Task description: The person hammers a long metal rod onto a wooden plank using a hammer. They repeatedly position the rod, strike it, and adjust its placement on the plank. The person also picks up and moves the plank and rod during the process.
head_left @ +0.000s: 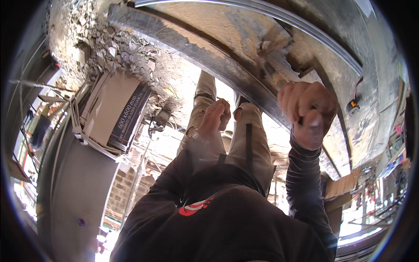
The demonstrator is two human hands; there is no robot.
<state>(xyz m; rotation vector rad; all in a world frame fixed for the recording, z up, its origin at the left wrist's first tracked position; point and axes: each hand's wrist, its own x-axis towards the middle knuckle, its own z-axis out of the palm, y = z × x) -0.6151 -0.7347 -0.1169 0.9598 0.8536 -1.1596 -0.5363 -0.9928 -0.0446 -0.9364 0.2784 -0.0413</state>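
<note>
My right hand [309, 111] is closed in a fist above the dark-edged board [209, 54], right of my knees. Just beyond its knuckles, a blurred brown shape [275, 48] stretches over the board; whether the fist grips it is unclear. Over my left thigh, my left hand [213, 117] has its fingers curled in, with a band at the wrist. What it may hold is hidden. Both arms wear dark sleeves, and my light trousers [253, 135] show below the hands.
A cardboard tile box [111, 109] lies at the left beside broken rubble [118, 52]. A long metal rail [262, 13] crosses the far side of the board. A small yellow-and-black tool [352, 106], possibly a tape measure, sits on the grey surface at right.
</note>
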